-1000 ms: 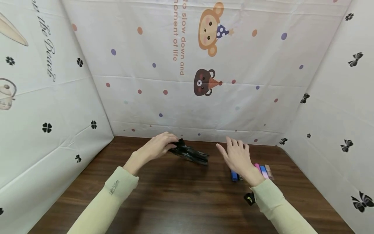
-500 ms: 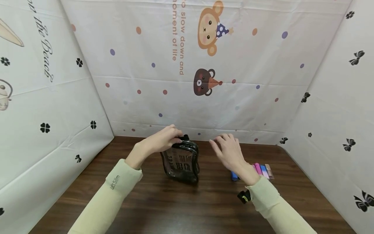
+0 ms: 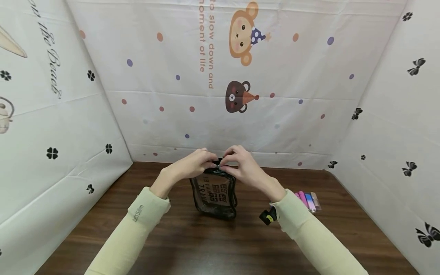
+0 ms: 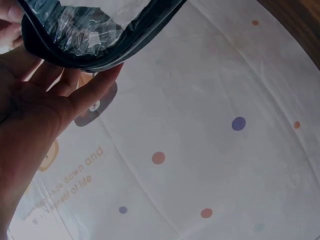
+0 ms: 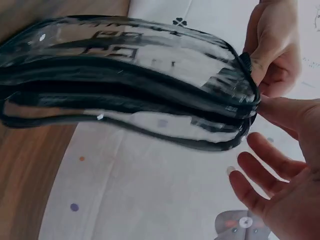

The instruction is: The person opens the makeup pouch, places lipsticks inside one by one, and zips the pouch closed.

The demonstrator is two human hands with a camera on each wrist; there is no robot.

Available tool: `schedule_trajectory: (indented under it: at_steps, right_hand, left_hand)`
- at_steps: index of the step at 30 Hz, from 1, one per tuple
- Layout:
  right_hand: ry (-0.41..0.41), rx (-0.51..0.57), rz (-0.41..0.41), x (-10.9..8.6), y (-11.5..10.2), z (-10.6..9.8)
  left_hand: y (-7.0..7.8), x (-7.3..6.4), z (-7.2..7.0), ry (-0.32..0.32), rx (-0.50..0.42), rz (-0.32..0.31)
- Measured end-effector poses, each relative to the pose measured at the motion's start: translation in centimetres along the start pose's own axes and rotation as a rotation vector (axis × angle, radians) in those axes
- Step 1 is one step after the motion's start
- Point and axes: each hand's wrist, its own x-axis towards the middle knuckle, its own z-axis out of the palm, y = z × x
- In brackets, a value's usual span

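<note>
A see-through travel pouch (image 3: 214, 194) with black trim and dark lettering hangs upright above the brown table in the head view. My left hand (image 3: 189, 165) grips its top edge from the left. At the same top edge, my right hand (image 3: 244, 166) pinches with thumb and forefinger, close beside the left fingertips. The right wrist view shows the pouch (image 5: 125, 70) side-on, a black zipper band running along it, with the right hand's (image 5: 292, 175) other fingers spread apart. In the left wrist view, fingers of the left hand (image 4: 55, 95) lie along the pouch's dark rim.
Several small slim items, among them a pink one (image 3: 303, 198) and a blue one (image 3: 309, 199), lie on the wooden table (image 3: 192, 244) to the right, partly behind my right forearm. White printed cloth (image 3: 165, 126) walls the table at back and sides.
The left hand has swung the pouch from lying nearly flat to hanging upright. My right hand has moved left from beside the small items and taken hold of the pouch's top edge.
</note>
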Motion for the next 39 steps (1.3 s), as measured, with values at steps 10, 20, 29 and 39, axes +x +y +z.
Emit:
schedule_trajectory:
  at_steps: [10,20,29,39]
  right_hand:
    - [-0.27,-0.075,-0.031,2.3,-0.4,-0.2]
    - [-0.282,-0.137,-0.089,2.6,-1.3,-0.1]
    - [-0.174,-0.264,-0.084,1.7,-1.8,0.6]
    - [-0.105,-0.156,0.195,1.3,-1.5,1.1]
  left_hand:
    - [-0.8,0.1,0.0,-0.047,-0.116,0.006]
    - [-0.1,0.1,-0.3,-0.07,-0.122,-0.028]
    - [-0.3,0.0,-0.2,-0.082,-0.109,-0.008]
    - [-0.3,-0.1,-0.5,-0.06,-0.078,0.007]
